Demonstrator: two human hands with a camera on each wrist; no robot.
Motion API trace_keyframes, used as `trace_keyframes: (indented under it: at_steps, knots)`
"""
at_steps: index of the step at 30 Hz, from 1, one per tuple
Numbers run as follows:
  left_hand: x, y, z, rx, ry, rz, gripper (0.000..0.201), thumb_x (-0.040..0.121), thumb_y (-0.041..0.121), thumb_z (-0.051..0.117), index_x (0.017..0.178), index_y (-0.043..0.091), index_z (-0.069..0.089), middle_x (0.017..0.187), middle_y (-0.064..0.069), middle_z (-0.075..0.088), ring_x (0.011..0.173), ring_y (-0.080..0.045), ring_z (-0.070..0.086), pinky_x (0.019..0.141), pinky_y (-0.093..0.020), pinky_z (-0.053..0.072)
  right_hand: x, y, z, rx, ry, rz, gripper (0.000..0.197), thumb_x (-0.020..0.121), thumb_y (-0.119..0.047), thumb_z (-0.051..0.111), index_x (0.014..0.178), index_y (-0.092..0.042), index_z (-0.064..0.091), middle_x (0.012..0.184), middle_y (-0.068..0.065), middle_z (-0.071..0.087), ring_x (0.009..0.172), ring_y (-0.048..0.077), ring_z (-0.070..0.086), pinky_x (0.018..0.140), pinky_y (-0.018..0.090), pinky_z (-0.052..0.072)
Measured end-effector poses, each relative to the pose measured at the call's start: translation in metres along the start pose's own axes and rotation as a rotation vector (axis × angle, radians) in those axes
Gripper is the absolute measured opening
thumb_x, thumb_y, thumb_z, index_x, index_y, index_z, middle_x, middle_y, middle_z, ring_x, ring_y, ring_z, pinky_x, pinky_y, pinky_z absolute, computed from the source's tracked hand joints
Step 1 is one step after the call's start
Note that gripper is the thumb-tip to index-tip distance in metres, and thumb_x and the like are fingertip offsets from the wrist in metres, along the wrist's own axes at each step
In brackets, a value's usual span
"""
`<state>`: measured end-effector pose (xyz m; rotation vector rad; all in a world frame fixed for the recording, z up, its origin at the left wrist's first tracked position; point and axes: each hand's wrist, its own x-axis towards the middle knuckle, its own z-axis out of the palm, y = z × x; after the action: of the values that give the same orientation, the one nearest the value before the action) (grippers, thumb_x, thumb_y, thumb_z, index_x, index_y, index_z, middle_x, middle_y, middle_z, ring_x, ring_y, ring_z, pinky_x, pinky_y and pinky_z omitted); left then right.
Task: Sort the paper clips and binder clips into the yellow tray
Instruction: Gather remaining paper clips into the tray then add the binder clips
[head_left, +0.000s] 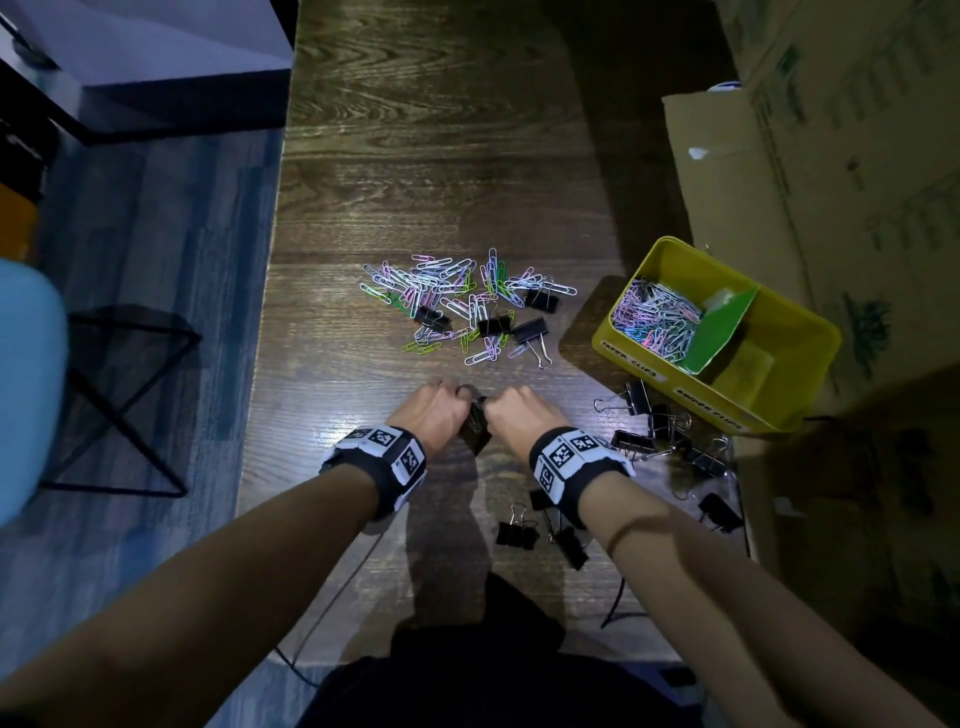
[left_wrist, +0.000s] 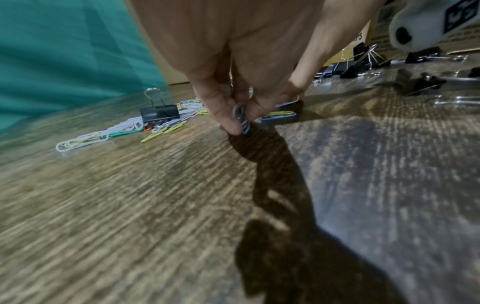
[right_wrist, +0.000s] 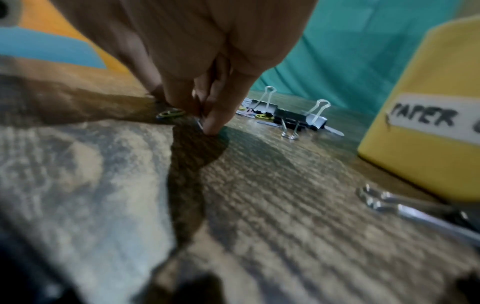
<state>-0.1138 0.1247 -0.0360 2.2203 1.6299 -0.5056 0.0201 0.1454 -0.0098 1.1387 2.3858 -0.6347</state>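
Both of your hands are down on the wooden table, knuckles almost touching, at about 6 o'clock from the mixed pile of coloured paper clips and black binder clips. Your left hand has thumb and forefinger pinched together on a small bunch of paper clips, shown clearly by the left wrist camera, with the tips right at the table surface. Your right hand has its fingers drawn together at the tabletop, apparently nipping a clip; the view is too blurred to name what they hold.

You look to be mid-way through the paper clip gathering. The yellow tray sits at 3 o'clock from the pile, with a green divider across it. The compartment labelled for paper clips already holds a good heap, while the binder clip side looks bare. Loose binder clips lie scattered along the tray's near edge and beside your right wrist, none yet inside.

Next, lift what you have pinched and carry it to 2 o'clock, over the rim into the left compartment. Keep the pinch firm, since thin wire clips slide out of a loose bunch easily.
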Motion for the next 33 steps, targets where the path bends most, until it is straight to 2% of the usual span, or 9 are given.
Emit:
trace_keyframes:
  at_steps: [7, 11, 14, 17, 21, 24, 27, 31, 33]
  knots:
    - [0.011, -0.004, -0.013, -0.173, -0.092, -0.12, 0.027, 0.089, 0.01, 0.047, 0.113, 0.004, 0.057, 0.109, -0.02, 0.061, 0.101, -0.036, 0.058, 0.083, -0.038, 0.045, -0.001, 0.019, 0.005, 0.524, 0.127, 0.254, 0.022, 0.093, -0.021, 0.055, 0.102, -0.008, 0.07, 0.092, 0.014, 0.066, 0.074, 0.027, 0.062, 0.074, 0.031, 0.053]
    - [0.015, -0.019, -0.015, -0.603, 0.016, -0.318, 0.012, 0.076, 0.007, 0.062, 0.084, 0.007, 0.071, 0.08, -0.014, 0.071, 0.074, -0.024, 0.064, 0.065, -0.025, 0.048, -0.017, 0.031, -0.005, 0.826, 0.369, 0.297, 0.024, 0.089, -0.02, 0.063, 0.107, -0.007, 0.071, 0.095, 0.011, 0.071, 0.077, 0.015, 0.062, 0.081, 0.02, 0.048]
    - [0.02, -0.023, -0.028, -0.989, 0.068, -0.396, 0.011, 0.074, 0.0, 0.072, 0.069, 0.01, 0.07, 0.061, 0.002, 0.067, 0.056, -0.006, 0.059, 0.059, -0.016, 0.048, -0.039, 0.047, -0.024, 0.942, 0.605, 0.308, 0.021, 0.082, -0.016, 0.071, 0.101, -0.006, 0.072, 0.088, 0.008, 0.074, 0.076, 0.016, 0.068, 0.08, 0.032, 0.057]
    - [0.036, -0.011, -0.057, -1.216, 0.109, -0.354, 0.016, 0.072, 0.002, 0.074, 0.065, 0.015, 0.07, 0.066, -0.001, 0.07, 0.062, -0.012, 0.064, 0.073, -0.029, 0.053, -0.061, 0.074, -0.048, 0.997, 0.777, 0.37, 0.017, 0.081, -0.014, 0.071, 0.097, -0.007, 0.074, 0.085, 0.005, 0.073, 0.077, 0.016, 0.069, 0.08, 0.032, 0.058]
    - [0.065, 0.039, -0.11, -1.393, 0.187, -0.196, 0.02, 0.072, -0.006, 0.069, 0.062, 0.011, 0.068, 0.047, 0.002, 0.063, 0.042, -0.009, 0.056, 0.048, -0.018, 0.047, -0.08, 0.118, -0.069, 0.897, 0.953, 0.52, 0.017, 0.083, -0.017, 0.068, 0.094, -0.007, 0.075, 0.081, 0.004, 0.073, 0.075, 0.015, 0.069, 0.082, 0.032, 0.057]
    - [0.09, 0.082, -0.136, -1.396, 0.225, -0.176, 0.017, 0.074, -0.005, 0.068, 0.064, 0.008, 0.068, 0.043, 0.005, 0.061, 0.041, -0.007, 0.056, 0.045, -0.02, 0.05, -0.088, 0.146, -0.074, 0.674, 0.882, 0.598, 0.023, 0.087, -0.021, 0.064, 0.102, -0.005, 0.072, 0.092, 0.011, 0.074, 0.083, 0.02, 0.068, 0.086, 0.036, 0.056]
    - [0.108, 0.116, -0.147, -1.345, 0.211, -0.135, 0.012, 0.074, 0.004, 0.071, 0.065, 0.012, 0.071, 0.058, -0.003, 0.068, 0.056, -0.015, 0.064, 0.065, -0.034, 0.059, -0.087, 0.16, -0.072, 0.553, 0.711, 0.637, 0.023, 0.087, -0.019, 0.062, 0.104, -0.006, 0.07, 0.095, 0.018, 0.071, 0.085, 0.031, 0.066, 0.085, 0.039, 0.055]
    - [0.107, 0.126, -0.143, -0.896, 0.118, -0.067, 0.022, 0.085, 0.024, 0.064, 0.105, 0.018, 0.07, 0.108, -0.004, 0.07, 0.095, -0.017, 0.063, 0.086, -0.021, 0.044, -0.084, 0.157, -0.07, 0.463, 0.545, 0.608, 0.021, 0.089, -0.015, 0.057, 0.103, -0.003, 0.068, 0.094, 0.02, 0.067, 0.081, 0.034, 0.064, 0.074, 0.038, 0.057]
    - [0.101, 0.118, -0.138, -1.086, 0.145, -0.034, 0.024, 0.089, 0.014, 0.057, 0.111, 0.009, 0.066, 0.107, -0.01, 0.069, 0.086, -0.015, 0.066, 0.084, -0.024, 0.049, -0.083, 0.154, -0.072, 0.421, 0.575, 0.576, 0.026, 0.089, -0.015, 0.058, 0.112, -0.007, 0.066, 0.099, 0.02, 0.066, 0.086, 0.034, 0.064, 0.076, 0.038, 0.056]
